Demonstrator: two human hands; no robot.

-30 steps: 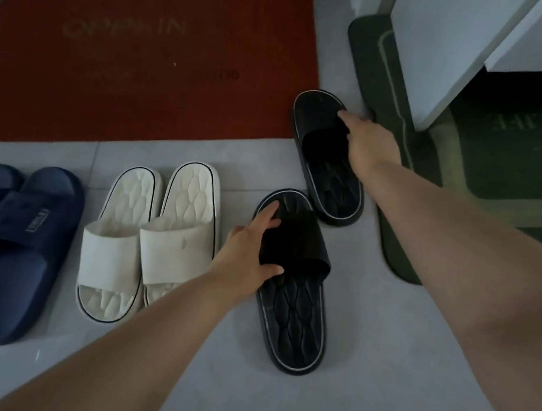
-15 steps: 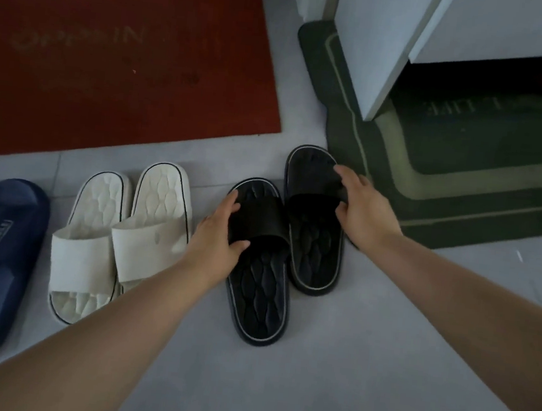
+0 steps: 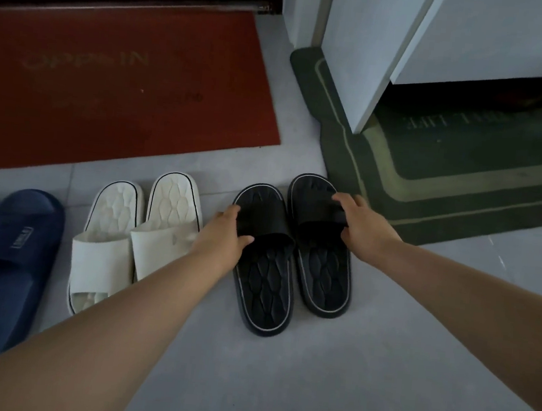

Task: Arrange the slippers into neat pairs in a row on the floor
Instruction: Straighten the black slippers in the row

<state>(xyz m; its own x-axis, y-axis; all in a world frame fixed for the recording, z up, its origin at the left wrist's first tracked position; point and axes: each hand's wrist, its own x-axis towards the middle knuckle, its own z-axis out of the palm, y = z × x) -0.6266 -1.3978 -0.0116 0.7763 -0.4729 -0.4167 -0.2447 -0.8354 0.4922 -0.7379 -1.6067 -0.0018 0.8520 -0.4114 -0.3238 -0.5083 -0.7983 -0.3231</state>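
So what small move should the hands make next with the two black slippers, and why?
Probably slide the left black rubber slipper forward with the left hand: its heel sits nearer the camera than the right black rubber slipper's, held by the right hand.

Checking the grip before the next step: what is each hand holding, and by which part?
Left hand grips the left black slipper by its strap; right hand grips the right black slipper by its strap.
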